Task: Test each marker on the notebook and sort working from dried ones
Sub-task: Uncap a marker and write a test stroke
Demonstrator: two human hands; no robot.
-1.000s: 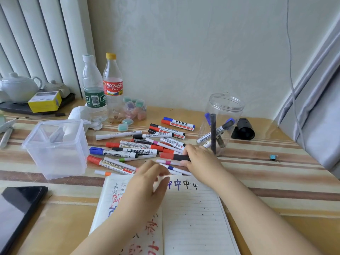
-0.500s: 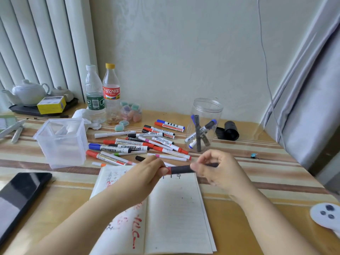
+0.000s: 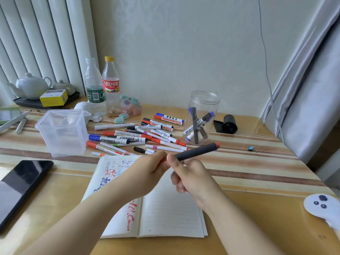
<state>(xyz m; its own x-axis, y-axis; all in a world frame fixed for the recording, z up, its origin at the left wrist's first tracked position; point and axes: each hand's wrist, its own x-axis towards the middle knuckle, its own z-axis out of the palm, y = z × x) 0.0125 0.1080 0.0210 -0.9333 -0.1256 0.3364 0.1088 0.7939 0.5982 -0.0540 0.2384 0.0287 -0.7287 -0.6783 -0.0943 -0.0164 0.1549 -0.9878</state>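
The near end of the dark marker (image 3: 197, 150) is hidden between the left hand (image 3: 149, 172) and the right hand (image 3: 191, 178), so whether a cap is on or off there cannot be told. Both forearms run out of the bottom edge. The hands cover the middle of the open notebook (image 3: 165, 214), hiding much of its writing. The black phone (image 3: 20, 186) is cut by the left edge, the white controller (image 3: 323, 207) by the right. Print on the loose markers (image 3: 136, 137) is too small to read.
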